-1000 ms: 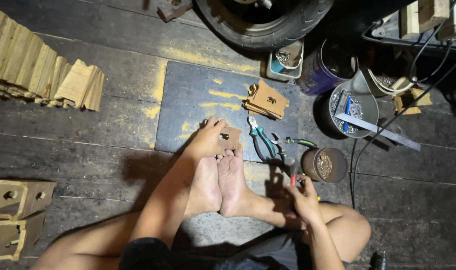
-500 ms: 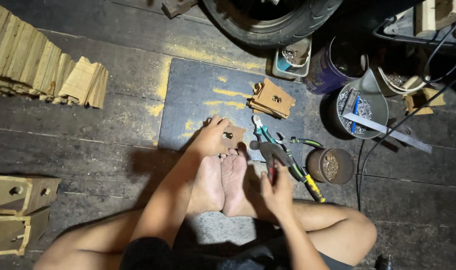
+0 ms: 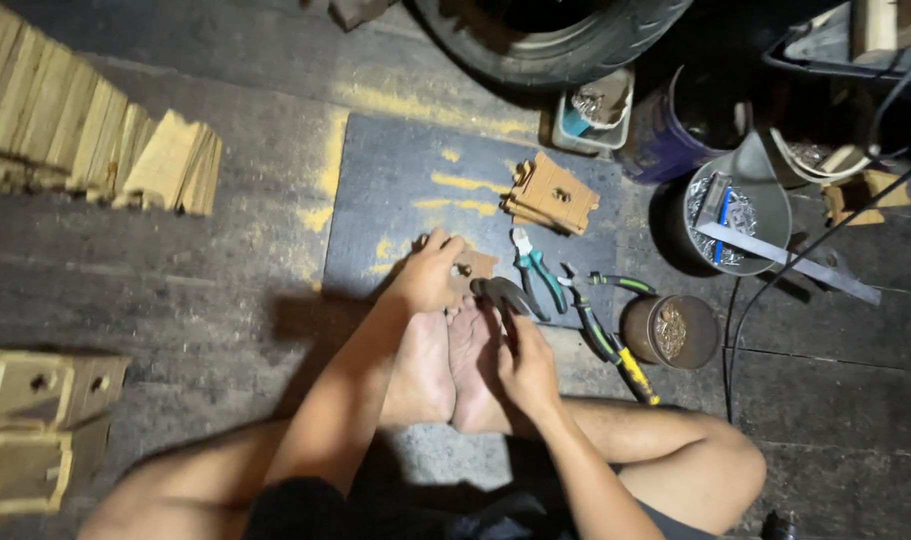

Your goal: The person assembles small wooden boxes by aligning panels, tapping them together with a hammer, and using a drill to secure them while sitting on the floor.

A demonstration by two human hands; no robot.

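I sit on the floor with my bare feet (image 3: 446, 365) together at the edge of a dark board (image 3: 396, 190). My left hand (image 3: 426, 275) presses down a small wooden piece (image 3: 473, 266) with metal hardware on the board. My right hand (image 3: 526, 365) grips a dark metal tool (image 3: 501, 296), and the tool's head sits right beside the wooden piece. Green-handled pliers (image 3: 536, 268) lie just right of it.
A stack of wooden pieces (image 3: 554, 194) lies on the board. A yellow-and-black-handled tool (image 3: 621, 355), a rusty tin of small parts (image 3: 671, 330), a grey bucket (image 3: 741, 210) and a tyre (image 3: 546, 35) sit to the right and behind. Wooden slats (image 3: 86, 140) stand at the left.
My right hand has moved left from beside the rusty tin to the wooden piece, bringing the dark tool with it. My left hand has stayed on the piece.
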